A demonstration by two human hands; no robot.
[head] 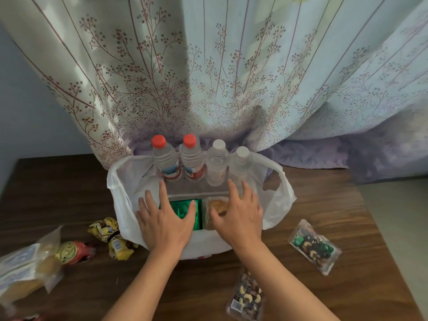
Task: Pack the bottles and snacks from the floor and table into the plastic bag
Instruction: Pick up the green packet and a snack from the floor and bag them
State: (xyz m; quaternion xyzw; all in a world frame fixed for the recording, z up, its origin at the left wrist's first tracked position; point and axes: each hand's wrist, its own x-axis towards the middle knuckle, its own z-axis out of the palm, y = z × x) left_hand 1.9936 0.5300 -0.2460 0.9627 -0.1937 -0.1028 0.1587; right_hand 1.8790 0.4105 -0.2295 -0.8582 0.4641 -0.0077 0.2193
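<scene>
Table-top plastic bag (120, 205) holds four upright bottles (167, 158), caps up.

— Inspector: What did the counter (301, 205) surface show?
— Assistant: Dark wood grain, smooth, with a low sheen.
— Inspector: The bag (122, 205)?
— Assistant: Thin white plastic, translucent, softly creased. The bottles (166, 158) were clear ribbed plastic with glossy caps.
— Inspector: The packets?
— Assistant: The green packet (185, 210) was shiny crinkled foil; the nut packs (315, 246) clear glossy film. The can (74, 252) had a gold metallic top. The curtain (208, 77) was matt printed cloth.
</scene>
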